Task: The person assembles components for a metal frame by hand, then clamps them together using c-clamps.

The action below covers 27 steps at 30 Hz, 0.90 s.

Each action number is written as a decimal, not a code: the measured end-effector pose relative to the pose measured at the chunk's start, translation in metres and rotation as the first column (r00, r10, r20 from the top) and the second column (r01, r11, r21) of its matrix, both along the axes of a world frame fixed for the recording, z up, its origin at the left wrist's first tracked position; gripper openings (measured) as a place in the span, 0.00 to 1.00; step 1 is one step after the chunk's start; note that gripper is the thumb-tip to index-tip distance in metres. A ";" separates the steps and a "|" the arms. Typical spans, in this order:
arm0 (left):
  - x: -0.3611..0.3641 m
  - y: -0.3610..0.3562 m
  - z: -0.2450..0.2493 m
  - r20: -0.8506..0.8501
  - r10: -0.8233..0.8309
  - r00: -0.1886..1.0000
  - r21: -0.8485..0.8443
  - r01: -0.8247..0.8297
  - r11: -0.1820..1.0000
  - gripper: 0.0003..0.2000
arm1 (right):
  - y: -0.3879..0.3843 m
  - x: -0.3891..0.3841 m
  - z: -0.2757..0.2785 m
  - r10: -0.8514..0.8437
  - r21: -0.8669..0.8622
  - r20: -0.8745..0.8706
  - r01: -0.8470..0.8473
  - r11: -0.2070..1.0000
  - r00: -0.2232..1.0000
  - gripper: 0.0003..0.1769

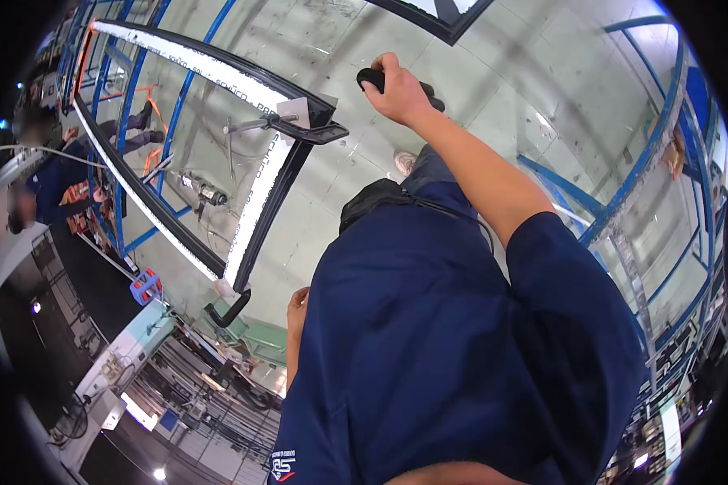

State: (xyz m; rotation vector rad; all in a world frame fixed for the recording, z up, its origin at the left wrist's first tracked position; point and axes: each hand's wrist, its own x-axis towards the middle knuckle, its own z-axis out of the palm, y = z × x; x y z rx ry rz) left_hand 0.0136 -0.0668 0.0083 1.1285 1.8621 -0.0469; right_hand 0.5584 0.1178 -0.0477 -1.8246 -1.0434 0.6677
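Note:
My right hand (pixel 402 95) reaches forward over the pale floor, fingers wrapped around a black rounded object (pixel 371 78); its full shape is hidden by the hand. My left hand (pixel 298 299) hangs low beside my torso, mostly covered by the navy shirt, so its grip does not show. To the left of my right hand is a large black window frame (pixel 260 206) with white printed film. A metal clamp (pixel 306 128) sits at its near upper corner. Around the frame's lower corner is a black clamp-like bracket (pixel 233 310).
Blue metal racks stand at left (pixel 121 145) and right (pixel 635 212). A cylindrical power tool (pixel 203 190) and hoses are seen through the frame. Another dark frame corner (pixel 451 32) juts in at the top. A co-worker (pixel 57 190) is at the far left.

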 end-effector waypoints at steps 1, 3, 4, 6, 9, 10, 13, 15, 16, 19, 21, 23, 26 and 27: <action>0.000 0.001 0.000 0.008 -0.009 1.000 0.002 0.009 1.000 0.19 | -0.006 0.001 -0.002 0.048 0.042 0.009 -0.048 0.998 0.999 0.22; 0.009 0.007 0.008 0.015 -0.027 1.000 0.001 0.027 1.000 0.19 | -0.021 0.006 0.003 0.110 0.048 -0.011 -0.110 0.993 0.994 0.22; 0.028 0.018 0.026 -0.021 0.007 1.000 -0.026 -0.007 1.000 0.19 | -0.028 0.009 0.002 0.100 0.046 -0.013 -0.099 0.994 0.995 0.22; 0.025 0.029 0.026 -0.051 0.026 0.998 -0.051 -0.029 0.998 0.19 | -0.043 0.021 0.002 0.125 0.058 0.071 -0.129 0.990 0.990 0.22; -0.007 0.039 -0.007 0.168 -0.060 0.984 0.035 0.055 0.998 0.18 | -0.071 0.032 0.015 0.078 0.139 0.101 -0.091 0.986 0.992 0.19; 0.010 0.047 0.004 0.116 -0.116 0.986 0.020 0.115 0.993 0.18 | -0.081 0.035 0.021 0.067 0.198 0.101 -0.086 0.976 0.993 0.18; 0.033 0.063 -0.004 0.114 -0.285 0.952 0.078 0.277 0.958 0.18 | -0.109 0.042 0.052 0.025 0.366 0.217 -0.105 0.924 0.976 0.20; 0.066 0.079 0.003 0.048 -0.411 0.911 0.107 0.404 0.908 0.18 | -0.124 0.041 0.075 0.027 0.448 0.268 -0.149 0.881 0.963 0.20; 0.103 0.087 0.022 0.068 -0.427 0.902 0.147 0.414 0.898 0.18 | -0.132 0.040 0.091 0.021 0.485 0.249 -0.143 0.863 0.968 0.20; 0.183 0.108 0.056 0.126 -0.521 0.844 0.229 0.486 0.843 0.17 | -0.145 0.041 0.127 0.013 0.561 0.270 -0.169 0.810 0.963 0.22; 0.229 0.119 0.075 0.158 -0.577 0.801 0.298 0.518 0.802 0.16 | -0.150 0.043 0.144 -0.037 0.629 0.333 -0.193 0.753 0.942 0.24; 0.272 0.126 0.086 0.294 -0.624 0.724 0.374 0.514 0.772 0.16 | -0.156 0.045 0.159 -0.056 0.668 0.353 -0.210 0.714 0.934 0.24; 0.334 0.131 0.094 0.531 -0.568 0.629 0.332 0.462 0.822 0.19 | -0.167 0.050 0.180 -0.104 0.718 0.382 -0.224 0.659 0.918 0.25; 0.357 0.130 0.098 0.534 -0.575 0.620 0.344 0.462 0.818 0.19 | -0.173 0.053 0.186 -0.109 0.717 0.394 -0.231 0.658 0.913 0.25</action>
